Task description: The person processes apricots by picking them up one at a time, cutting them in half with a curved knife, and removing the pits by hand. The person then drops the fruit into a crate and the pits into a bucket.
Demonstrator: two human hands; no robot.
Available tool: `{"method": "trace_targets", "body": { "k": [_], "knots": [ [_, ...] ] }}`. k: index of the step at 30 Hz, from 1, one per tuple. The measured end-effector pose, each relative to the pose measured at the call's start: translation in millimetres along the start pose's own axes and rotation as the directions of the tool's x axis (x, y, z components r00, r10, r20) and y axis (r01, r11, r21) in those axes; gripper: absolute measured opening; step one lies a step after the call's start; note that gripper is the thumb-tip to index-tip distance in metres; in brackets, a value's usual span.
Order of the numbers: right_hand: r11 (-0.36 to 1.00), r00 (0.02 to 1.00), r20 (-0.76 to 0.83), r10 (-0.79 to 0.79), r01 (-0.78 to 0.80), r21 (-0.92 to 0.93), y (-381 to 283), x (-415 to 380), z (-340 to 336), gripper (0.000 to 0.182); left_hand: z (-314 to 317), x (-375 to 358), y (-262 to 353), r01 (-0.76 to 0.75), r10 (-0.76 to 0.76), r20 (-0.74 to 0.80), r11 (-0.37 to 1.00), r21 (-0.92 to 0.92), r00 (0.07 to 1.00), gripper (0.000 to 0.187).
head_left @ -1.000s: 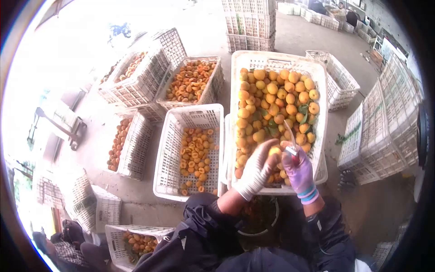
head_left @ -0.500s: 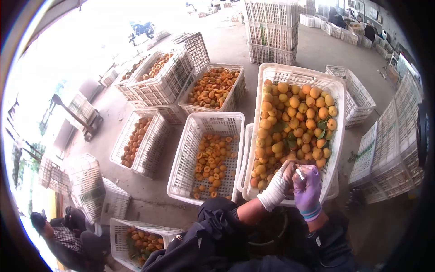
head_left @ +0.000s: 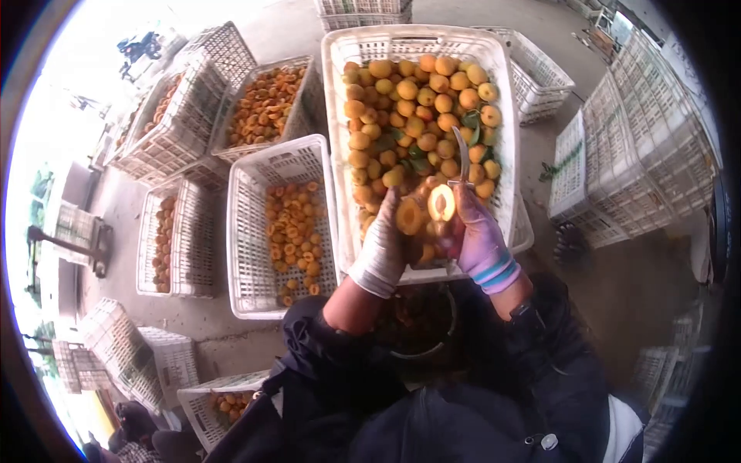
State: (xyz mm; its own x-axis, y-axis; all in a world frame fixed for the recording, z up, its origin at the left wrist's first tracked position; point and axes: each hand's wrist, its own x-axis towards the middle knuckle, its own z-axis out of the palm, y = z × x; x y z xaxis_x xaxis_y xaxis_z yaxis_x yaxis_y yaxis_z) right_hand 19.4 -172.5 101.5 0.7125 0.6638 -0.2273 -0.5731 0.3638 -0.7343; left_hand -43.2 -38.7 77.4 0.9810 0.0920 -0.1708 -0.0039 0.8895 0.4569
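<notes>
My left hand [head_left: 384, 245], in a white glove, grips an apricot half [head_left: 409, 217] with its cut face and hollow showing. My right hand [head_left: 480, 231], in a purple glove with a teal-striped cuff, holds a small curved knife [head_left: 463, 153], blade pointing up and away. Against its fingers is the other apricot half [head_left: 441, 202], the pit apparently in its middle. Both hands hover over the near end of a white crate [head_left: 505, 92] filled with whole apricots [head_left: 427, 96] and a few green leaves. Blur hides detail just below the halves.
Left of it stands a white crate [head_left: 245, 231] partly filled with apricot halves [head_left: 293, 239]. Another crate of halves [head_left: 266, 104] lies beyond. Stacked crates [head_left: 641, 131] rise at right. A dark bucket [head_left: 417, 324] sits below my hands. A person [head_left: 135, 440] is at lower left.
My hands, together before, are now apart, with an apricot split into two halves between them. The knife blade now shows clearly. The view has turned, shifting the crates left and up.
</notes>
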Motion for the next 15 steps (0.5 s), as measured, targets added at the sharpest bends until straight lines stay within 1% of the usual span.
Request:
{"method": "trace_targets", "body": {
  "k": [2,3,4,5,6,7,8,9,10,11,12,13,14,15],
  "knots": [
    [0.999,0.978,0.209,-0.005,-0.004,0.046,-3,5,-10,0.041,4,0,0,-0.093,0.091,0.041,0.995,0.030,0.995,0.069],
    [0.999,0.979,0.201,0.035,-0.038,0.011,-12,2,-4,0.044,-5,-1,5,-0.092,0.090,0.045,0.995,0.032,0.995,0.069],
    [0.999,0.978,0.207,0.032,-0.036,0.015,-12,3,-5,0.044,-18,-4,11,-0.051,0.053,-0.013,0.987,0.150,0.999,0.062],
    [0.999,0.984,0.176,0.026,-0.019,-0.043,-11,2,-7,0.045,-27,-8,16,-0.007,0.029,-0.077,0.963,0.268,0.997,0.056],
    [0.995,0.987,0.159,0.018,-0.002,-0.098,-9,4,-8,0.045,-9,-9,13,0.003,0.096,-0.227,0.917,0.399,0.969,0.052],
    [0.988,0.986,0.165,-0.003,0.029,-0.154,-8,4,-9,0.044,29,-20,10,-0.210,0.297,-0.146,0.878,0.430,0.944,0.046],
    [0.979,0.993,0.117,-0.024,0.047,-0.197,-8,3,-7,0.042,8,-14,5,-0.160,0.276,-0.161,0.846,0.509,0.948,0.042],
    [0.943,0.979,0.176,-0.100,0.149,-0.297,-10,3,-5,0.043,14,-16,4,-0.249,0.331,-0.041,0.780,0.574,0.943,0.044],
    [0.876,0.968,0.198,-0.154,0.227,-0.426,-7,5,-11,0.043,-13,-11,2,-0.194,0.245,0.033,0.670,0.717,0.969,0.051],
    [0.873,0.975,0.199,-0.100,0.181,-0.452,-6,5,-20,0.042,9,-17,3,-0.018,0.139,-0.133,0.753,0.658,0.981,0.048],
    [0.855,0.959,0.228,-0.168,0.257,-0.450,-4,5,-14,0.041,15,-19,8,0.045,0.025,-0.103,0.783,0.621,0.994,0.050],
    [0.771,0.984,0.139,-0.113,0.175,-0.612,-5,2,-20,0.041,5,-13,7,0.052,-0.055,-0.013,0.822,0.568,0.998,0.054],
    [0.722,0.959,0.187,-0.213,0.283,-0.631,0,1,-19,0.041,-5,-7,4,0.080,-0.087,-0.019,0.778,0.623,0.996,0.062],
    [0.682,0.942,0.211,-0.263,0.336,-0.650,3,4,-17,0.038,-3,-2,-3,0.047,-0.033,-0.036,0.834,0.549,0.999,0.058]
  ]
}}
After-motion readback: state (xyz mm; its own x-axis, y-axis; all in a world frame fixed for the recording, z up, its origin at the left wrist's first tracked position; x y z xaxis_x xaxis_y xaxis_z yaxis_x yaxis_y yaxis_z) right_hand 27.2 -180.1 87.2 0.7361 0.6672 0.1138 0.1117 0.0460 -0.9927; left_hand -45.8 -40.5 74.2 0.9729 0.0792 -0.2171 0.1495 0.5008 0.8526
